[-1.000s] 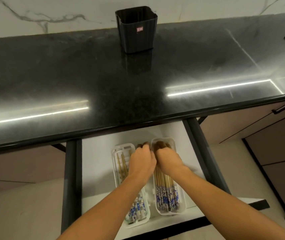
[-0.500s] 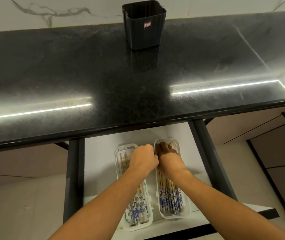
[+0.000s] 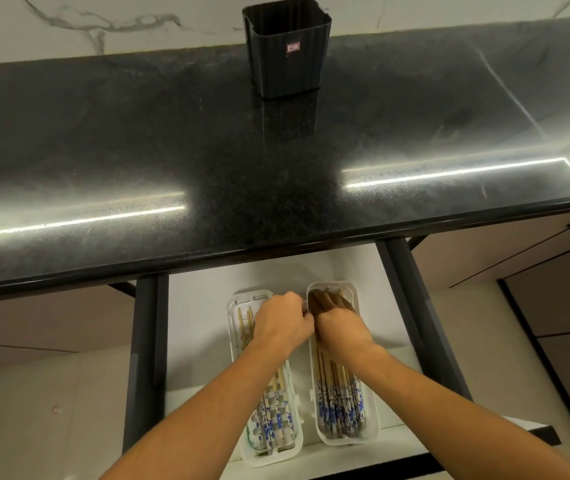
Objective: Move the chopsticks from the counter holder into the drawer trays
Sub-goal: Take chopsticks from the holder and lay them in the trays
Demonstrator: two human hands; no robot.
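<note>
Though left hand (image 3: pixel 281 323) and right hand (image 3: pixel 342 332) curl over two trays (image 3: pixel 232 327) (image 3: pixel 332 283), each grip's hold is unclear.

Both our forearms stretch forward and down; our left hand (image 3: pixel 281 323) and right hand (image 3: pixel 343 333) touch side by side, knuckles up, fingers curled under.

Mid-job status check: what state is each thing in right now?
drawer, pulled open
holder, upright on counter, nothing sticking out
left tray, uncovered, holding chopsticks
right tray, uncovered, holding chopsticks
left hand, curled over left tray's far end, grip hidden
right hand, fingers inside right tray's far end, grip unclear
</note>
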